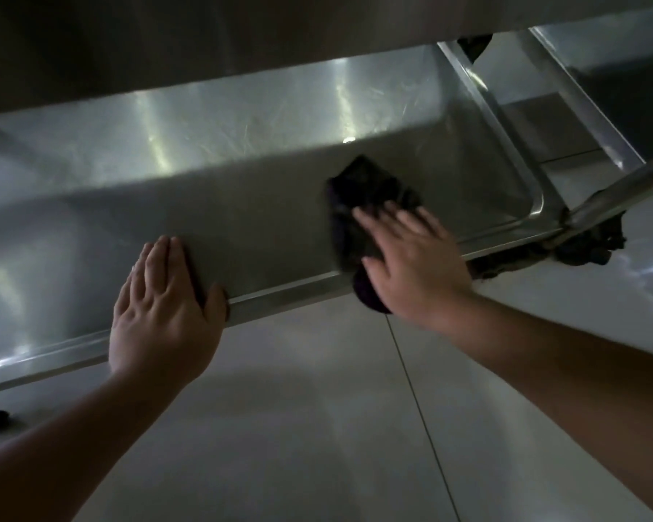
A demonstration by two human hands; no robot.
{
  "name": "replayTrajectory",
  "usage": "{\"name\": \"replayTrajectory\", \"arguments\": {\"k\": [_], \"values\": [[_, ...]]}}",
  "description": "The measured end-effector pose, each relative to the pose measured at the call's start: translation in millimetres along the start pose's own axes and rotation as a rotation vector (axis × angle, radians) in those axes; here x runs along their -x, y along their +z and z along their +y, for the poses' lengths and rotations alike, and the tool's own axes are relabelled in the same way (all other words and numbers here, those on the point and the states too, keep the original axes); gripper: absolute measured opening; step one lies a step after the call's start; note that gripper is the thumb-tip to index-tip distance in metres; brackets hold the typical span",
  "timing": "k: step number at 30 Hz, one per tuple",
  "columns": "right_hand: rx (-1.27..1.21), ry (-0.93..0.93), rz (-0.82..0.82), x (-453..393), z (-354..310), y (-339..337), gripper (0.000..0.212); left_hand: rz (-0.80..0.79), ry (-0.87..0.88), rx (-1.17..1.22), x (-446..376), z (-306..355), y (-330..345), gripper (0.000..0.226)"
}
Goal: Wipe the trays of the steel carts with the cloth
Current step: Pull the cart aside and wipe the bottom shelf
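Observation:
A shallow steel cart tray (242,205) stretches across the view under a higher shelf. A dark purple cloth (366,197) lies on the tray's right part, one end hanging over the near rim. My right hand (411,258) presses flat on the cloth with straight fingers. My left hand (163,310) rests flat on the tray's near rim (279,293), fingers straight inside the tray and the thumb along the rim.
The upper steel shelf (242,39) overhangs the tray's far side. A steel cart post (619,190) meets the tray's right corner, with a dark rag (589,246) bunched there. A second cart's tray (619,88) stands to the right. Pale tiled floor (336,427) lies below.

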State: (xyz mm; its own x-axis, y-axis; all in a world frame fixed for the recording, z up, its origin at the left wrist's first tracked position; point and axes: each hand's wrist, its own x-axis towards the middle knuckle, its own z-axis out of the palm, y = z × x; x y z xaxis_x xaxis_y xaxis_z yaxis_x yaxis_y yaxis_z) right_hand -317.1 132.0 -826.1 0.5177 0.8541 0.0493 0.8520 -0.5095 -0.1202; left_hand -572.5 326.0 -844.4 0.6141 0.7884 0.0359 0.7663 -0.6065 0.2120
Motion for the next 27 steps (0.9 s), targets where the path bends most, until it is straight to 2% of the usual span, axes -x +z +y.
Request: {"name": "replayTrajectory", "arguments": {"k": [2,4,5,10,12,14,16,18,23,27], "values": [[-0.033,-0.185,-0.078,-1.4,-0.8,-1.8,0.066,-0.011,0.004,-0.01,0.5,-0.4,-1.7,0.086],[-0.044,-0.211,-0.086,-10.0,30.1,-7.0,0.063,-0.015,0.002,-0.012,0.6,-0.7,-2.9,0.085],[-0.054,-0.14,-0.05,-15.1,52.1,-8.7,0.061,-0.017,0.002,-0.012,0.7,-0.6,-3.4,0.085],[0.006,0.548,0.046,-60.5,153.3,-20.3,0.059,-0.039,0.022,-0.059,1.2,0.5,-6.8,0.084],[0.0,0.675,0.072,-91.5,155.9,-22.0,0.062,-0.056,0.02,-0.07,1.4,1.6,-8.6,0.085],[-0.003,0.677,0.067,-123.1,139.9,-16.2,0.063,-0.055,0.019,-0.075,1.3,1.5,-8.7,0.084],[-0.027,0.604,0.036,-150.5,110.0,-9.3,0.061,-0.051,0.02,-0.082,0.7,2.2,-7.5,0.083],[-0.052,0.453,-0.001,-167.4,68.5,-3.7,0.057,-0.053,0.016,-0.085,1.3,3.2,-5.9,0.082],[-0.041,-0.113,-0.079,-142.2,-32.4,8.4,0.06,-0.045,0.009,-0.077,2.0,4.0,-6.5,0.083],[-0.055,-0.453,-0.224,-78.4,-26.9,-0.2,0.068,-0.031,-0.006,-0.07,3.8,6.5,-8.1,0.084]]}}
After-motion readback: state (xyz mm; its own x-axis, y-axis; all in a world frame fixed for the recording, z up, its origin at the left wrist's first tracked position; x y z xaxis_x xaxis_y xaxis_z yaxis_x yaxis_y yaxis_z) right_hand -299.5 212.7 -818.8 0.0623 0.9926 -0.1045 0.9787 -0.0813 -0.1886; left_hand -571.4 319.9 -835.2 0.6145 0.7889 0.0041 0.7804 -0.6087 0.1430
